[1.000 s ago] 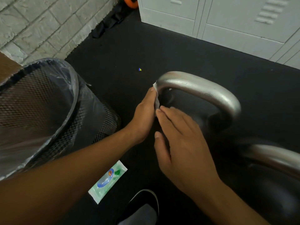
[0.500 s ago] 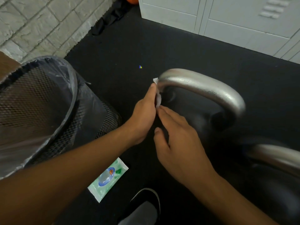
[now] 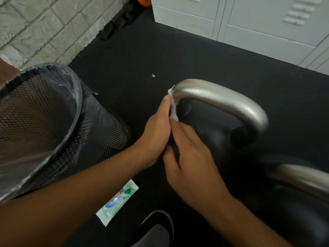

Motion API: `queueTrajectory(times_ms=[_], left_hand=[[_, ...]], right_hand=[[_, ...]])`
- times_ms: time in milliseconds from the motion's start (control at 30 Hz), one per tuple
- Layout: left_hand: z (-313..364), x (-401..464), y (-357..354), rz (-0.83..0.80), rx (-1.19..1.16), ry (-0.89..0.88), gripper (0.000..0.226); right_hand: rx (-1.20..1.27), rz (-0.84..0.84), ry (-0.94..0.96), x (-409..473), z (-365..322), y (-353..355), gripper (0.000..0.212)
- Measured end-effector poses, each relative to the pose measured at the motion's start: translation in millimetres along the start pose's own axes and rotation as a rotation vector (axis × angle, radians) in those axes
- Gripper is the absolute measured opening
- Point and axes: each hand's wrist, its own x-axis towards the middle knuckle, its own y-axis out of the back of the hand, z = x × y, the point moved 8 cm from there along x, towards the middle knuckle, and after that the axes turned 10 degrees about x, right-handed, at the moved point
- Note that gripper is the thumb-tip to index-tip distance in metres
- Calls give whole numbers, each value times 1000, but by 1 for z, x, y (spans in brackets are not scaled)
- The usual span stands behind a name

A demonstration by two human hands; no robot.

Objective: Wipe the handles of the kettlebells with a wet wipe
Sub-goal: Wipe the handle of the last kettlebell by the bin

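The wet wipe [image 3: 173,106] lies bunched against the near-left bend of the silver handle [image 3: 222,102] of the black kettlebell [image 3: 210,138], a white strip running down the curve. The left hand [image 3: 156,134] presses it onto the metal with straightened fingers laid along the strip; the wipe sits at those fingertips, between them and the handle. The right hand [image 3: 190,157] is just beside it, touching the left at the fingertips, and seems to pinch the wipe's lower end, though the contact is too dark to be sure. To do this step well, I judge the wipe should be spread wider and wrapped round the bar, then drawn along the arch to the far post, so the underside is reached too. A second handle [image 3: 300,177] waits right of the right wrist. Left of the left forearm stand a mesh bin [image 3: 44,122] and a wipe packet [image 3: 118,204]
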Motion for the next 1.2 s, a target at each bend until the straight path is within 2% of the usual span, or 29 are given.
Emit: queueTrajectory(times_ms=[167,300,400,533,633,733,833,967,1033,1067,1133,1200], left_hand=[[4,-12,4,49,32,-212,51],[1,-13,8,78,40,-290,56],[-3,-16,8,85,18,-304,51],[-5,-14,9,81,-3,-304,64],[-2,-14,11,120,-25,-327,64],[0,-19,11,141,19,-378,65],[1,-21,14,158,34,-410,65],[9,-23,20,197,85,-452,57],[17,-22,25,215,59,-458,50],[20,-21,27,214,38,-450,47],[27,-20,27,186,24,-439,51],[33,-21,22,112,48,-447,59]], right_hand=[[-7,7,-22,3,-1,0,74],[-8,151,17,-4,-4,10,56],[47,130,-13,-7,-4,8,51],[102,136,-37,-10,-6,9,39],[231,85,-130,-7,-2,3,56],[354,60,-146,2,0,3,77],[445,30,-124,14,2,3,77],[505,-16,-162,26,9,-1,91],[522,-9,-161,33,9,2,82],[537,18,-161,38,10,5,71],[586,75,-192,44,13,8,54],[616,89,-202,43,13,4,64]])
